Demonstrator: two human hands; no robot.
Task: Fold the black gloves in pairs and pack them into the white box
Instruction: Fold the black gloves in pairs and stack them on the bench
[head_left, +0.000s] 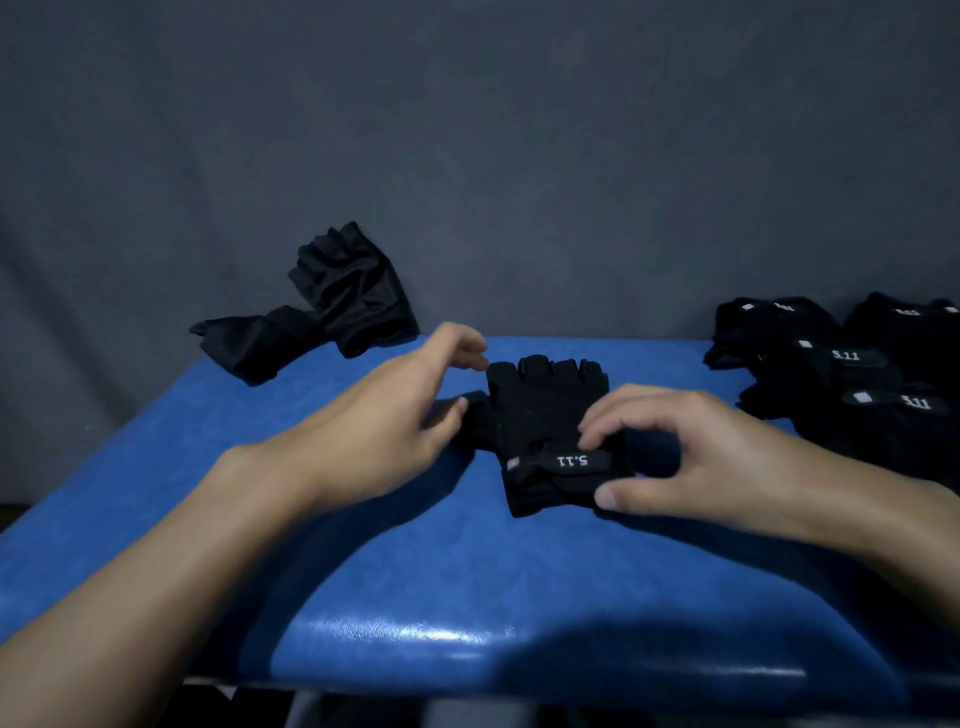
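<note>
Found flat at centre of blue table (363, 571): black glove (545, 415), cuff nearest; pinched at cuff by right hand (691, 457), fingertips on strap, thumb at hem; flanked by left hand (384, 431), fingers loose and spread, contact unclear through blur; stacked gloves (852, 374) at right edge; crumpled gloves (332, 306) at far-left corner.
</note>
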